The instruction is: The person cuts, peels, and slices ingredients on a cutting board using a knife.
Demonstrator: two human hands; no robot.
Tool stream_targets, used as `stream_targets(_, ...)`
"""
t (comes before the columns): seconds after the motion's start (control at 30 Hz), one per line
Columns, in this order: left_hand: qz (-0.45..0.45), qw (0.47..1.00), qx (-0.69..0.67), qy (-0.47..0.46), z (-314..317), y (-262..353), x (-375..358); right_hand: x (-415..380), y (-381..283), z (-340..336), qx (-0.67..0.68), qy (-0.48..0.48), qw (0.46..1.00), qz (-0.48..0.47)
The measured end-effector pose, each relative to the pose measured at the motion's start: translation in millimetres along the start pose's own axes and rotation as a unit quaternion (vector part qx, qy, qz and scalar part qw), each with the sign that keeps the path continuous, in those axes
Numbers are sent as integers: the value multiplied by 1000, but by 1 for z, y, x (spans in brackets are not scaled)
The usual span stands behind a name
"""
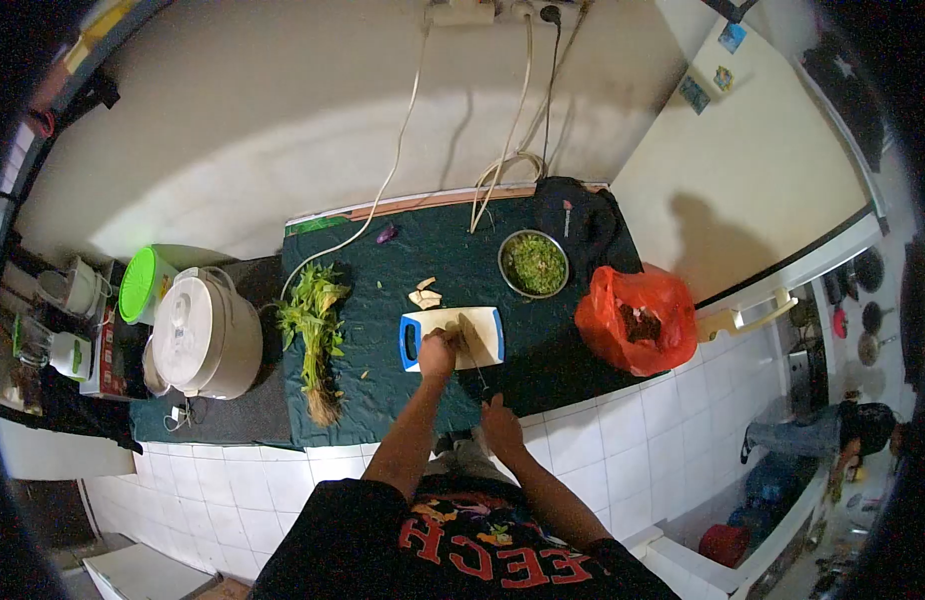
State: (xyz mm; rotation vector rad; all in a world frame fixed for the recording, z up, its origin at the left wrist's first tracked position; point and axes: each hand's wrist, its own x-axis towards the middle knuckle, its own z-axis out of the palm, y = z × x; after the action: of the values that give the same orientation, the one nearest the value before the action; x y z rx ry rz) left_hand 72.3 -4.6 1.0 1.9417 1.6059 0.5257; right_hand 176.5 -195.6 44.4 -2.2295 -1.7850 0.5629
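Note:
A white cutting board with blue ends (491,336) lies near the front edge of the dark green cloth. My left hand (439,352) is on the board, its fingers closed on a small pale piece that they mostly hide. My right hand (500,420) grips the handle of a knife (475,346), whose blade reaches over the board just right of my left hand. Pale pieces (424,295) lie behind the board. A metal bowl (535,264) of chopped greens stands behind and to the right.
Leafy greens with roots (316,335) lie on the left, near a white rice cooker (205,335). An open red plastic bag (638,320) sits at the right edge. A purple item (387,234) and a cable are at the back. Another person (823,432) is at far right.

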Motion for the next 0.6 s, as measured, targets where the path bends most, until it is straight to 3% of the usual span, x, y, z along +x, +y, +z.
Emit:
stream_targets(0.13, -24, 1000, 1, 2, -7, 10, -4, 2, -1, 2, 16, -21, 998, 52)
stream_targets(0.23, -5, 1000, 9, 15, -7, 9, -5, -1, -1, -1, 18, 46, 999, 19)
stream_targets(0.33, 18, 999, 18, 19, -2, 2, -5, -1, -2, 2, 1, 54, 999, -4)
stream_targets(0.43, 43, 999, -9, 22, 2, -4, -4, 3, -6, 10, 33, -31, 999, 6)
stream_targets(0.47, 44, 999, -4, 24, 3, -4, -4, 3, -8, 13, -11, -47, 999, 22)
stream_targets(0.53, 44, 999, 4, 26, 2, -2, -3, 6, -15, 8, -54, -64, 996, 37)
stream_targets(0.6, 51, 998, 14, 30, 3, -2, -4, 4, -19, 1, 20, -42, 998, 45)
